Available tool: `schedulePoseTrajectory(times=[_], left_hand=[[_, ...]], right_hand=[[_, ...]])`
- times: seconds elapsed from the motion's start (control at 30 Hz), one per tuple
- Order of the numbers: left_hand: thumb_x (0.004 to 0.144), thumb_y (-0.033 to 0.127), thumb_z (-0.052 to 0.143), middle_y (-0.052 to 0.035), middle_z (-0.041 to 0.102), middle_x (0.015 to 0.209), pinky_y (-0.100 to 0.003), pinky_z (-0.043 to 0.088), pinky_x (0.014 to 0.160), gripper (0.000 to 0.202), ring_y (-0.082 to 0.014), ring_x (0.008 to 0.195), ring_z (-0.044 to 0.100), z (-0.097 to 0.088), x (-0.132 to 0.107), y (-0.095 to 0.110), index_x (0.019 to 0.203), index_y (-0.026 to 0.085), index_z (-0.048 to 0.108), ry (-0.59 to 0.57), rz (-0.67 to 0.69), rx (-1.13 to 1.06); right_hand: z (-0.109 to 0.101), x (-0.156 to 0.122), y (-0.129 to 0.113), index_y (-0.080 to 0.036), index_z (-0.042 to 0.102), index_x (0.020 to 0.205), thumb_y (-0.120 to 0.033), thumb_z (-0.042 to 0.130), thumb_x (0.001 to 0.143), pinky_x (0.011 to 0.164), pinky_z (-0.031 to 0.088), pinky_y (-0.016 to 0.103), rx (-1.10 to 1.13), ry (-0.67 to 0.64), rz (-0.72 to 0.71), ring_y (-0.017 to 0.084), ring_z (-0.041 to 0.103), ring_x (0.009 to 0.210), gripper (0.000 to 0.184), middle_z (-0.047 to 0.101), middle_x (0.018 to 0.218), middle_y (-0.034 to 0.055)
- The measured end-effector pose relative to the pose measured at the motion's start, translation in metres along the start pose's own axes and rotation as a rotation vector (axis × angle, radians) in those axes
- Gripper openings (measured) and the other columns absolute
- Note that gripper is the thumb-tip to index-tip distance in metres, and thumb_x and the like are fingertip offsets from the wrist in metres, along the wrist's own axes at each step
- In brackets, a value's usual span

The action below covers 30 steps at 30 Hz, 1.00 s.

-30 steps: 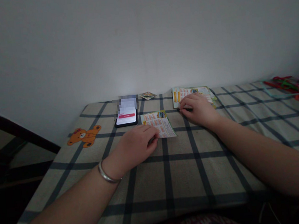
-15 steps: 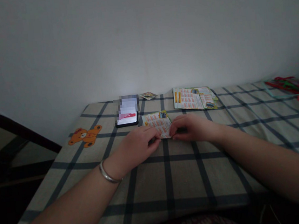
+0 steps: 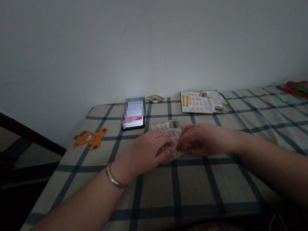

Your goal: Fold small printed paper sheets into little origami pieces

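A small printed calendar card (image 3: 171, 131) with orange grids lies on the checked cloth (image 3: 188, 185) in front of me. My left hand (image 3: 146, 152), with a silver bangle at the wrist, pinches the card's near left edge. My right hand (image 3: 204, 138) pinches its near right edge, fingertips almost meeting the left hand's. The card's near half is hidden under both hands and looks slightly lifted.
A lit phone (image 3: 133, 118) lies just beyond my left hand. A stack of larger calendar sheets (image 3: 202, 102) sits by the wall, with a small card (image 3: 155, 98) near it. Red and green ribbons (image 3: 301, 90) lie far right. A bear print (image 3: 91, 138) marks the cloth's left edge.
My right hand left the stack of sheets by the wall and came to the small card, where both hands now grip it. The card has shifted slightly towards me.
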<state>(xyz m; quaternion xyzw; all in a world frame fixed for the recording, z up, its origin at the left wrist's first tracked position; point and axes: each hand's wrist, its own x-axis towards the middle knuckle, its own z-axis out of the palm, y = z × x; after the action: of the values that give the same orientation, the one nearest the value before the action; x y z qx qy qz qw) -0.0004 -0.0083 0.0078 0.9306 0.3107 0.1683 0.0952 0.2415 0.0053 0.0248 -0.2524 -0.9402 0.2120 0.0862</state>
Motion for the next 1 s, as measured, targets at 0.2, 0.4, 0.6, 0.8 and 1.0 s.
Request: schedulePoseTrajectory(times=[0.2, 0.4, 0.6, 0.8, 1.0], left_hand=[[0.092, 0.024, 0.049, -0.0072, 0.064, 0.105, -0.038, 0.046, 0.090, 0.019, -0.0215, 0.100, 0.057, 0.008, 0.000, -0.013, 0.105, 0.016, 0.060, 0.099, -0.132, 0.102], [0.088, 0.022, 0.054, -0.0067, 0.062, 0.104, -0.039, 0.045, 0.092, 0.019, -0.0226, 0.101, 0.055, 0.008, -0.001, -0.009, 0.104, 0.016, 0.061, 0.090, -0.225, 0.208], [0.086, 0.033, 0.057, -0.0064, 0.061, 0.092, -0.039, 0.045, 0.081, 0.018, -0.0244, 0.091, 0.055, 0.007, -0.003, -0.003, 0.092, 0.017, 0.061, 0.083, -0.395, 0.315], [0.086, 0.045, 0.055, -0.0073, 0.062, 0.085, -0.034, 0.042, 0.068, 0.029, -0.0223, 0.079, 0.057, 0.005, -0.004, -0.002, 0.086, 0.016, 0.059, 0.065, -0.510, 0.320], [0.087, 0.048, 0.054, -0.0076, 0.064, 0.083, -0.031, 0.040, 0.062, 0.033, -0.0207, 0.073, 0.059, 0.000, -0.006, 0.000, 0.083, 0.016, 0.059, 0.034, -0.533, 0.338]], right_hand=[[-0.004, -0.009, -0.011, -0.022, 0.068, 0.088, -0.010, 0.059, 0.073, 0.077, 0.047, 0.028, 0.021, -0.093, 0.006, 0.015, 0.061, 0.085, 0.021, 0.069, 0.087, -0.0003], [0.000, -0.012, -0.008, -0.020, 0.065, 0.084, -0.010, 0.059, 0.071, 0.071, 0.045, 0.026, 0.089, -0.115, 0.001, 0.013, 0.058, 0.076, 0.018, 0.066, 0.081, -0.0009], [0.006, -0.008, -0.006, -0.018, 0.060, 0.081, -0.013, 0.057, 0.072, 0.059, 0.040, 0.022, 0.141, -0.072, 0.095, 0.010, 0.054, 0.066, 0.011, 0.062, 0.078, -0.0005], [0.011, -0.005, -0.003, -0.019, 0.057, 0.084, -0.020, 0.055, 0.081, 0.056, 0.038, 0.022, 0.166, -0.043, 0.155, 0.010, 0.054, 0.064, 0.004, 0.063, 0.077, -0.0008], [0.015, -0.004, -0.003, -0.019, 0.057, 0.084, -0.025, 0.054, 0.084, 0.052, 0.035, 0.021, 0.176, -0.019, 0.174, 0.009, 0.052, 0.060, 0.006, 0.061, 0.074, -0.0017]])
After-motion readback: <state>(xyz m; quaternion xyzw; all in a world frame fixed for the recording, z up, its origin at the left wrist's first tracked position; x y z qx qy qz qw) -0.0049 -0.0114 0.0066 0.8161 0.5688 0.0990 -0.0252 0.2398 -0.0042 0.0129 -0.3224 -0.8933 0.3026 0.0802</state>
